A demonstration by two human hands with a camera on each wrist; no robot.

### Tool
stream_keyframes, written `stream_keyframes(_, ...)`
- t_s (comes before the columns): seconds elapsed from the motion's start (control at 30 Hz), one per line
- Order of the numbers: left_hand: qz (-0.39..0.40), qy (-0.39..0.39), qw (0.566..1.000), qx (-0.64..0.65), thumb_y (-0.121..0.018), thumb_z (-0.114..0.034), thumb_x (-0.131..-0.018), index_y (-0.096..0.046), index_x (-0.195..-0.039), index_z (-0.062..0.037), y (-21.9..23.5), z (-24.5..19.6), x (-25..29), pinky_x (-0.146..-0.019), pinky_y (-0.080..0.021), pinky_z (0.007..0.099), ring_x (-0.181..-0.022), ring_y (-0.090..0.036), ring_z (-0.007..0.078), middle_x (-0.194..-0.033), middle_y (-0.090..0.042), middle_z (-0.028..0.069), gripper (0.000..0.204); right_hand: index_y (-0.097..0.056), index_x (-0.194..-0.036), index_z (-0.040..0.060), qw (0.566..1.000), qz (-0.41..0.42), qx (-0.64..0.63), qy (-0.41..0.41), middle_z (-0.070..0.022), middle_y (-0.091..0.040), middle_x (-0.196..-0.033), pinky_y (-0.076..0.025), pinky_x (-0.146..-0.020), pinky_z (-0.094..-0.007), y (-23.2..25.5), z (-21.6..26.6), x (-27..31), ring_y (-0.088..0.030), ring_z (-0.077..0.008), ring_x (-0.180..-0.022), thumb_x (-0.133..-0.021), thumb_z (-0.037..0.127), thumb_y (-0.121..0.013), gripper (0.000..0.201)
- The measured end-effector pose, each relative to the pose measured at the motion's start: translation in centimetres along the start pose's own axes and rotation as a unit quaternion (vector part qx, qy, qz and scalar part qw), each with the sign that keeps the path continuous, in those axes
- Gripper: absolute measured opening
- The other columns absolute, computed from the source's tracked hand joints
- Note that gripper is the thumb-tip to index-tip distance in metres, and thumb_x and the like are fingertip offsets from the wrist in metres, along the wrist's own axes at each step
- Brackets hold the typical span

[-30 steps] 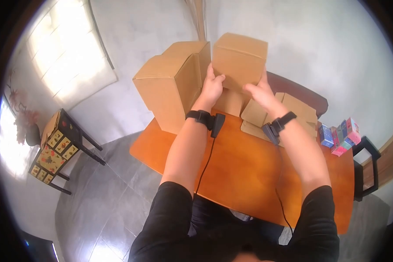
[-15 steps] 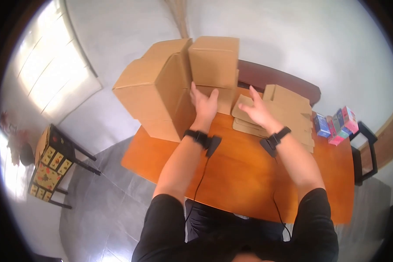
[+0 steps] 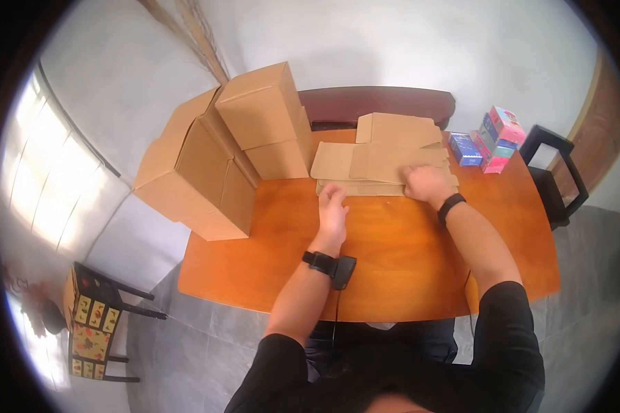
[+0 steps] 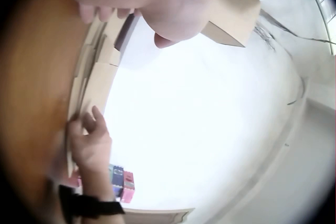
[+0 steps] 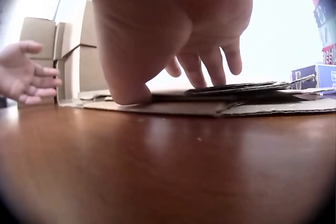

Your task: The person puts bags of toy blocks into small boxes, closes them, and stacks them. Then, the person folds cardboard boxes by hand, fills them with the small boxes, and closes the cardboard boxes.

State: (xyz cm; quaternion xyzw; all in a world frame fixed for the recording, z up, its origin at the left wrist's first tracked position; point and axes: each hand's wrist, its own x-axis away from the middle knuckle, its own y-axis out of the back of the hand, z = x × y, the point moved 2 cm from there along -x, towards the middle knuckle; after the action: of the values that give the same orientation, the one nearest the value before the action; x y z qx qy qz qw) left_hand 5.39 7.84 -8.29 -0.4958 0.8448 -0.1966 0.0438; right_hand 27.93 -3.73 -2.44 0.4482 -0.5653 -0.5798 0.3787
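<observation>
Flattened cardboard boxes (image 3: 393, 162) lie in a low stack at the back middle of the table. At the stack's near edge, my right hand (image 3: 428, 186) pinches a flattened box, with the thumb low at the edge and fingertips on top in the right wrist view. My left hand (image 3: 333, 217) is empty, fingers loosely bent, just in front of the stack's left end; the right wrist view shows its spread fingers (image 5: 44, 82). Left of the stack stand folded-up boxes, a nearer pile (image 3: 193, 186) and a two-high pile (image 3: 269, 117) beside it.
Small coloured cartons, one blue (image 3: 466, 149) and several pink (image 3: 499, 141), stand at the table's right rear. A dark red bench back (image 3: 379, 103) is behind the wooden table (image 3: 393, 275). A black chair (image 3: 556, 175) stands at right, a painted cabinet (image 3: 93, 323) at left.
The box that both hands held now stands on another box, let go. My right hand has moved to the flattened stack's near edge; the left has drawn back from the boxes. The view has shifted.
</observation>
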Motion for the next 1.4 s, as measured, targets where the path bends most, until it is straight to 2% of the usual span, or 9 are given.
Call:
stream_keyframes(0.27, 0.021, -0.24, 0.941, -0.236, -0.068, -0.028, -0.091, -0.047, -0.136, -0.0014, 0.3, 1.0, -0.1, -0.101, -0.042, 0.0378, -0.125, -0.05, 0.0253, -0.137, -0.051, 0.0151, 0.056, -0.06, -0.073, 0.0102, 0.959, -0.233, 0.101, 0.123, -0.0054, -0.065, -0.071, -0.048, -0.078, -0.0384, 0.4, 2.0, 3.1, -0.065, -0.0244, -0.069, -0.077, 0.015, -0.062, 0.007)
stream_keyframes(0.33, -0.047, -0.428, 0.758, -0.49, -0.068, -0.027, -0.091, -0.048, -0.135, -0.0008, -0.3, -1.5, 1.8, -0.1, -0.043, 0.0387, -0.121, -0.052, 0.0265, -0.133, -0.054, 0.0162, 0.055, -0.059, -0.073, 0.01, 0.956, -0.262, 0.064, 0.119, -0.0055, -0.064, -0.071, -0.048, -0.079, -0.0383, 1.3, 3.0, 5.5, -0.065, -0.0243, -0.069, -0.076, 0.013, -0.062, 0.006)
stream_keyframes(0.43, -0.064, -0.363, 0.737, -0.566, -0.068, -0.036, -0.09, -0.054, -0.131, -0.0006, -0.7, -2.7, 3.3, -0.098, -0.045, 0.0395, -0.117, -0.055, 0.0316, -0.128, -0.06, 0.0162, 0.056, -0.061, -0.078, 0.0069, 0.965, -0.245, 0.005, 0.095, -0.008, -0.067, -0.079, -0.048, -0.085, -0.0387, 2.0, 4.5, 8.9, -0.066, -0.0249, -0.079, -0.075, 0.013, -0.066, 0.008)
stream_keyframes(0.53, 0.005, -0.147, 0.884, -0.443, -0.066, -0.041, -0.09, -0.058, -0.126, 0.0004, 0.3, -2.3, 2.3, -0.095, -0.048, 0.0406, -0.112, -0.061, 0.032, -0.123, -0.065, 0.0167, 0.056, -0.068, -0.105, 0.0023, 0.946, -0.283, -0.15, -0.04, -0.0174, -0.069, -0.106, -0.047, -0.098, -0.0398, 3.0, 3.6, 10.8, -0.065, -0.0335, -0.102, -0.081, 0.021, -0.073, 0.031)
stream_keyframes(0.6, -0.002, -0.171, 0.868, -0.466, -0.067, -0.042, -0.09, -0.059, -0.125, 0.001, 1.0, -0.9, 1.1, -0.095, -0.049, 0.0402, -0.11, -0.063, 0.0319, -0.122, -0.066, 0.0175, 0.056, -0.068, -0.109, 0.0006, 0.885, -0.288, -0.332, -0.154, -0.0177, -0.069, -0.109, -0.05, -0.093, -0.0378, 4.0, 0.9, 11.9, -0.066, -0.0316, -0.102, -0.086, 0.025, -0.073, 0.034)
stream_keyframes(0.67, -0.006, -0.191, 0.851, -0.49, -0.067, -0.042, -0.089, -0.059, -0.123, 0.0015, 1.7, -0.4, 0.7, -0.094, -0.05, 0.0398, -0.109, -0.065, 0.0317, -0.121, -0.067, 0.0182, 0.056, -0.063, -0.118, -0.0014, 0.691, -0.229, -0.643, -0.238, -0.0096, -0.069, -0.108, -0.049, -0.088, -0.0344, 2.6, -2.8, 12.7, -0.063, -0.0185, -0.1, -0.093, 0.035, -0.069, 0.044)
stream_keyframes(0.77, 0.013, -0.146, 0.867, -0.476, -0.067, -0.042, -0.089, -0.057, -0.126, 0.0019, 1.2, -0.6, 0.7, -0.096, -0.05, 0.0399, -0.114, -0.064, 0.0322, -0.124, -0.066, 0.0184, 0.058, -0.059, -0.125, 0.0043, 0.64, -0.169, -0.689, -0.295, -0.0043, -0.065, -0.114, -0.043, -0.089, -0.0292, 1.2, -6.2, 13.5, -0.058, -0.0149, -0.104, -0.093, 0.043, -0.065, 0.05)
stream_keyframes(1.27, 0.072, -0.214, 0.93, -0.291, -0.059, -0.018, -0.1, -0.056, -0.12, 0.0022, 1.1, 1.2, 0.1, -0.077, -0.051, 0.0273, -0.085, -0.061, 0.0108, -0.099, -0.066, 0.0053, 0.029, -0.056, -0.128, 0.0059, 0.587, -0.144, -0.77, -0.206, 0.0014, -0.063, -0.105, -0.041, -0.07, -0.0235, 0.9, -4.3, 12.6, -0.056, -0.0086, -0.084, -0.096, 0.04, -0.061, 0.047)
stream_keyframes(1.4, 0.102, -0.14, 0.985, 0.001, -0.053, -0.018, -0.102, -0.055, -0.109, -0.0063, 0.6, -0.8, 0.9, -0.068, -0.046, 0.0245, -0.078, -0.054, 0.007, -0.094, -0.063, 0.002, 0.014, -0.055, -0.129, 0.0055, 0.579, -0.161, -0.776, -0.194, 0.0003, -0.063, -0.105, -0.042, -0.072, -0.0249, 0.9, -4.8, 12.6, -0.057, -0.0094, -0.083, -0.097, 0.043, -0.059, 0.05)
